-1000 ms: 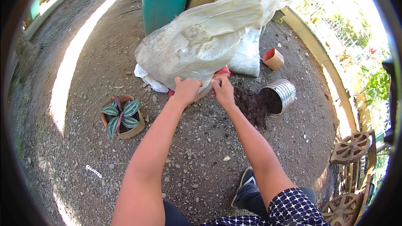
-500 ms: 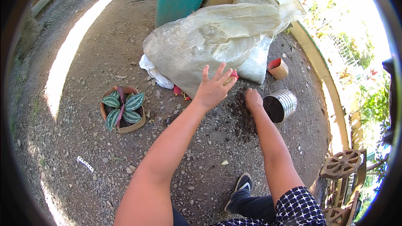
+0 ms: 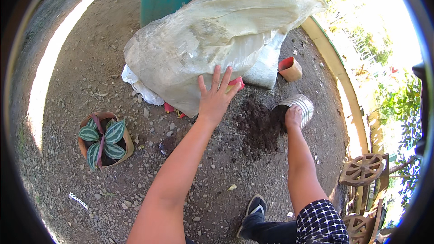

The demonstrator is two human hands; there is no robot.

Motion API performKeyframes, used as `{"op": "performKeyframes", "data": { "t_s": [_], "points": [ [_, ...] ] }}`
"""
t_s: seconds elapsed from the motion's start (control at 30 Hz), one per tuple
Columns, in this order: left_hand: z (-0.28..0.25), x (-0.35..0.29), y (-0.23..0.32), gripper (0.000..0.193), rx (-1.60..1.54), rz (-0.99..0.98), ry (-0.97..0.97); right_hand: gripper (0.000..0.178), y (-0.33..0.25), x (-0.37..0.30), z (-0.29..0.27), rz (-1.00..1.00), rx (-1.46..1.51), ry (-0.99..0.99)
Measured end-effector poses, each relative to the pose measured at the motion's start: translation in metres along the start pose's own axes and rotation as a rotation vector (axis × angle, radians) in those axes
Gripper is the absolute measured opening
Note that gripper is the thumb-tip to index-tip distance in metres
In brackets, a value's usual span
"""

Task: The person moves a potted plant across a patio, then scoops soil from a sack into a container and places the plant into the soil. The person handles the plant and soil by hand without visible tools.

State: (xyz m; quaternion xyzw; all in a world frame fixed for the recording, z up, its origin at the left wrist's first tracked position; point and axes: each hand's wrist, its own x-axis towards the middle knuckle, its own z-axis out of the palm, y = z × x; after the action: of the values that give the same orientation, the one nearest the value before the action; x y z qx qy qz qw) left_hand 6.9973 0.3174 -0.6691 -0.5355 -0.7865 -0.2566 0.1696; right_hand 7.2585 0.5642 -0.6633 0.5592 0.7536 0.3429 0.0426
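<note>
Shifted since the earlier frame: the right hand (image 3: 294, 116), from above the loose soil to the mouth of the ribbed metal tin (image 3: 307, 108). The tin lies on its side on the gravel, dark soil (image 3: 255, 129) spread before it. Right fingers curl partly at the rim; whether they grip cannot be told. Step in hand, as judged: taking hold of the tin; lifting it would call for a firm rim grip. Left hand (image 3: 214, 104): fingers spread, holding nothing, over the pale sack (image 3: 181, 40). Farther left: a potted plant (image 3: 102, 142).
</note>
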Motion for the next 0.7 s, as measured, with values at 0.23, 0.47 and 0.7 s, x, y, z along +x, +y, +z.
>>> {"op": "performKeyframes", "data": {
  "t_s": [0.23,0.47,0.7],
  "points": [
    [0.04,0.008,-0.029,0.058,0.33,0.084,0.166,0.031,-0.002,0.026,0.018,-0.08,-0.183,-0.173],
    [0.051,0.019,-0.034,0.056,0.271,0.068,0.145,0.035,0.005,0.059,0.014,0.027,-0.006,-0.442],
    [0.05,0.02,-0.034,0.059,0.193,0.03,0.099,0.024,0.016,0.05,-0.029,-0.353,0.06,-0.41]
  ]
}}
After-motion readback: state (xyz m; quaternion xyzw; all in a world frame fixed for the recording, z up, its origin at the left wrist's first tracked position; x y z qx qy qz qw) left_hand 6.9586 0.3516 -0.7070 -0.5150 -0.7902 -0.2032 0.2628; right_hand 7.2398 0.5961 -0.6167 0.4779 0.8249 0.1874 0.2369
